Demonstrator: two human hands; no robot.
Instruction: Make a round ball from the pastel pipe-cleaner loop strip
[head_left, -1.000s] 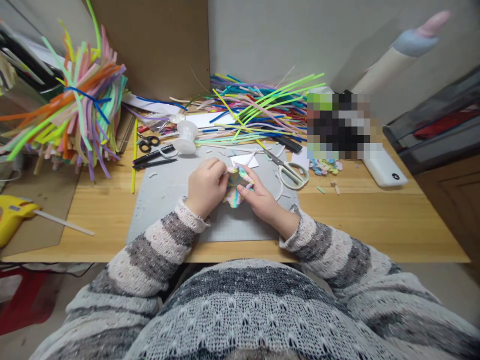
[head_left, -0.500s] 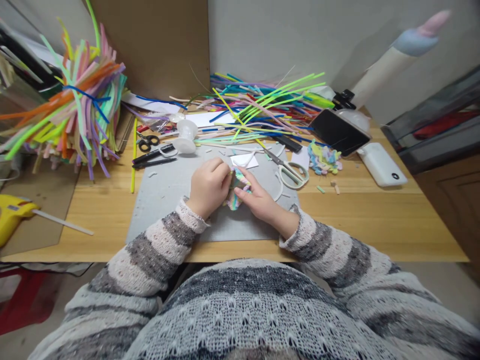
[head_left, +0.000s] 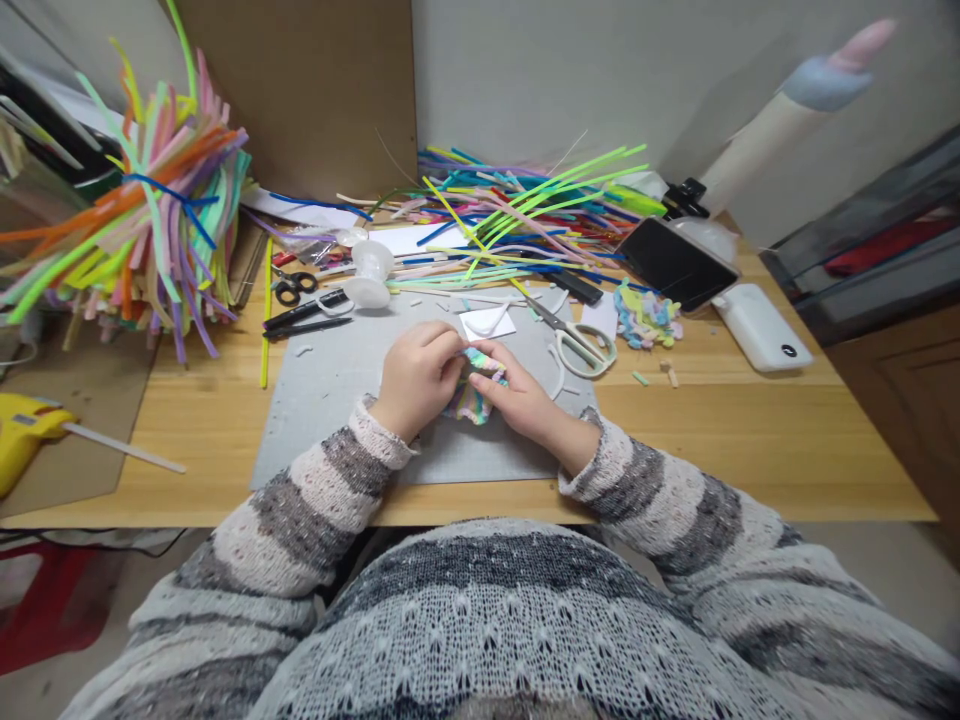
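Between my hands is a small pastel striped piece, fuzzy and wavy-edged, that looks built from pipe cleaners. My left hand is closed, its fingertips pinching the piece's upper left edge. From the other side my right hand grips it, thumb on the near face and fingers behind. My hands cover part of the piece. Both hands are above a grey cutting mat. Just beyond them lies a white card with a bent white pipe cleaner on it. White-handled scissors rest right of the card.
Loose pipe cleaners are heaped at the back. A tied bundle of them stands left, above a yellow glue gun. A clear spool, black scissors, a pastel fuzzy piece, a phone and a white power bank surround the mat.
The striped piece has turned in my fingers, so more of its broad striped face shows. My left hand has shifted slightly; the right keeps its grip.
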